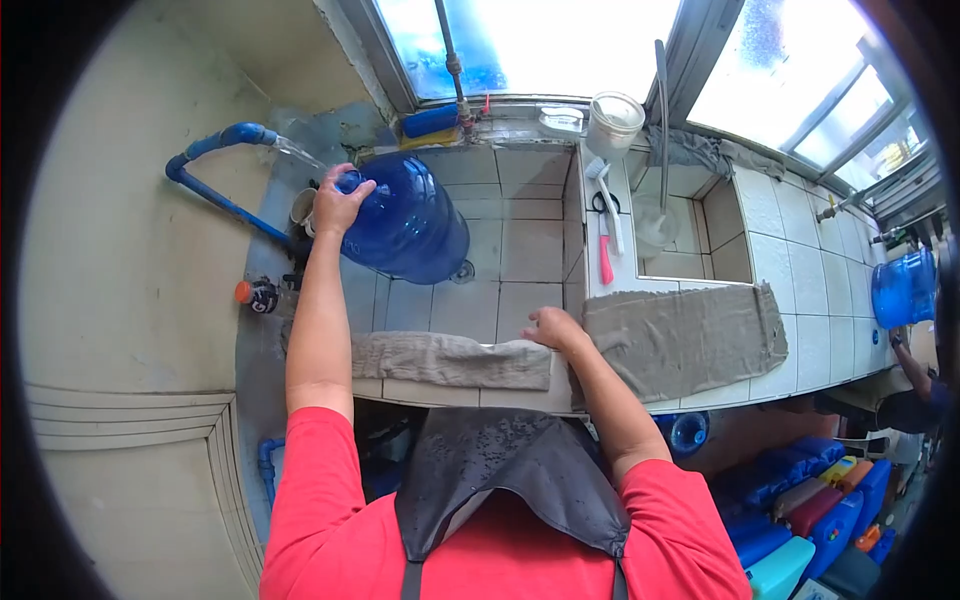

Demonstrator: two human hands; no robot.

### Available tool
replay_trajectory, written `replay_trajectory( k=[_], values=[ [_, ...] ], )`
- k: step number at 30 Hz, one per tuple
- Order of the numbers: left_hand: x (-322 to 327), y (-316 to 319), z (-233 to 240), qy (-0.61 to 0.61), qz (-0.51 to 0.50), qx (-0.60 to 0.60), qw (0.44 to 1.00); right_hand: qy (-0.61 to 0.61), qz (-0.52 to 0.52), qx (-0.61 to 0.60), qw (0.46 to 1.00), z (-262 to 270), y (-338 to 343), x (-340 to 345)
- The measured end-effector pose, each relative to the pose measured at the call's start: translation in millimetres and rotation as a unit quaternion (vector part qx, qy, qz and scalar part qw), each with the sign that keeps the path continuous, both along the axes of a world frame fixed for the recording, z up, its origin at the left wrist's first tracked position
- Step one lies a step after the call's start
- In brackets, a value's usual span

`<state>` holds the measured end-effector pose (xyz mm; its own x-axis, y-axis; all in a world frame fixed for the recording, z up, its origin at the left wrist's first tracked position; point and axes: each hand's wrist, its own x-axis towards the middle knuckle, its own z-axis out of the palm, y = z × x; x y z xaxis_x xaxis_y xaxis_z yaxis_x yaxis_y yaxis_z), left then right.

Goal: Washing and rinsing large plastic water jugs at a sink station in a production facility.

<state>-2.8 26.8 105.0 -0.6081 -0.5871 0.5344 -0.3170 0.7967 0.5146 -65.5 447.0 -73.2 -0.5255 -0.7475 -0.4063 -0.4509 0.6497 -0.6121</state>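
A large translucent blue water jug [412, 225] tilts inside the white-tiled basin [529, 251], its neck towards the upper left. Around that neck my left hand [335, 206] is closed, thumb on one side and fingers on the other. Water [301, 153] runs from the end of a blue pipe [217, 141] down to the jug's mouth, which my fingers partly hide. My right hand [556, 328] rests at the basin's front right corner, fingers loosely bent and holding nothing. Beside it lies a folded grey cloth [450, 361] along the front rim.
Another grey cloth [682, 341] covers the counter at right. A white brush [609, 202] and a pink-handled tool [605, 259] lie between the basins. A white bucket [615, 124] stands behind. Far right, a person's arm [913, 358] is near a blue jug [904, 289].
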Motion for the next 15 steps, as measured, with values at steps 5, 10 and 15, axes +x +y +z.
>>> replay_trajectory(
  k=[5,10,15],
  values=[
    [3.3,1.2,7.2,-0.064,0.009,0.083,0.994,0.022,-0.009,0.002,1.000,6.1,0.3,-0.8],
    [5.5,-2.2,9.0,-0.071,-0.002,0.103,0.992,0.033,-0.012,0.002,0.999,8.8,1.9,-2.1],
    [5.9,-4.5,9.0,-0.084,-0.017,0.137,0.987,0.025,-0.017,0.016,0.999,3.7,4.4,-3.9]
  ],
)
